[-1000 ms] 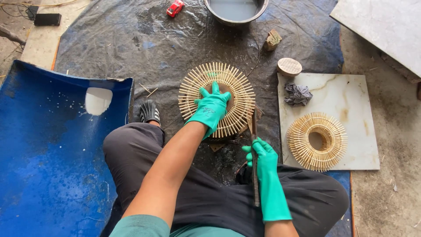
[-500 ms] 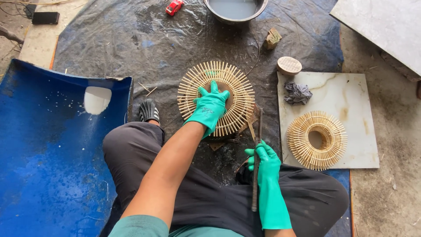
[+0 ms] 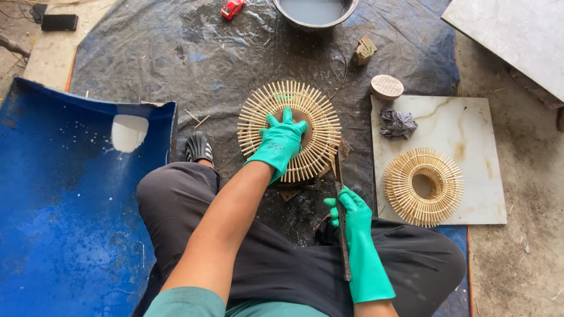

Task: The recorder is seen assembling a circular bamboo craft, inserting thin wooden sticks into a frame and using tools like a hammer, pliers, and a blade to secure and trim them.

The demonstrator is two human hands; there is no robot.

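Note:
My left hand [image 3: 281, 141], in a green glove, presses flat on the middle of a round ring of pale wooden sticks [image 3: 311, 111] lying on the dark tarp. My right hand [image 3: 351, 212], also green-gloved, grips a long dark metal tool [image 3: 341, 194]. The tool's tip rests at the lower right edge of the stick ring. A second, finished stick ring [image 3: 423, 186] lies on a white marble tile [image 3: 470, 117] to the right. My knees in dark trousers frame the work.
A blue plastic barrel half [image 3: 64, 211] lies on the left. A metal bowl of grey liquid [image 3: 314, 13] stands at the top. A wooden disc [image 3: 386, 87], a crumpled grey rag [image 3: 398, 123], a small wood block [image 3: 364, 50] and a red object [image 3: 232, 8] lie around.
The right hand with the tool has shifted slightly upward toward the ring's edge. The left hand stays pressed on the ring.

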